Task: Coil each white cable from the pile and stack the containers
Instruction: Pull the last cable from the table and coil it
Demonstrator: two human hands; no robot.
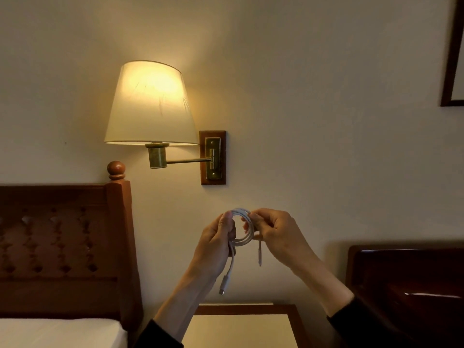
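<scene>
Two hands: left hand [217, 243], right hand [277, 233]. Two dark sleeves, left sleeve [160, 335] and right sleeve [351, 320]. One white cable [242, 228] (coiled in several loops, exact loop count unclear), two loose ends hanging, one plug [224, 285] plainly visible. One lamp [150, 104]. One wall plate [213, 157]. One headboard [65, 247] with one knob [116, 169]. One nightstand [241, 325]. One frame [452, 59] (cropped). One dark cabinet [406, 285].

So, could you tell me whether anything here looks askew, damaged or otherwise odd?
Only the wall lamp's shade stands out: it sits tilted, its top rim slanting down to the right. The white cable is neatly looped between the left hand and right hand, both ends dangling.
</scene>
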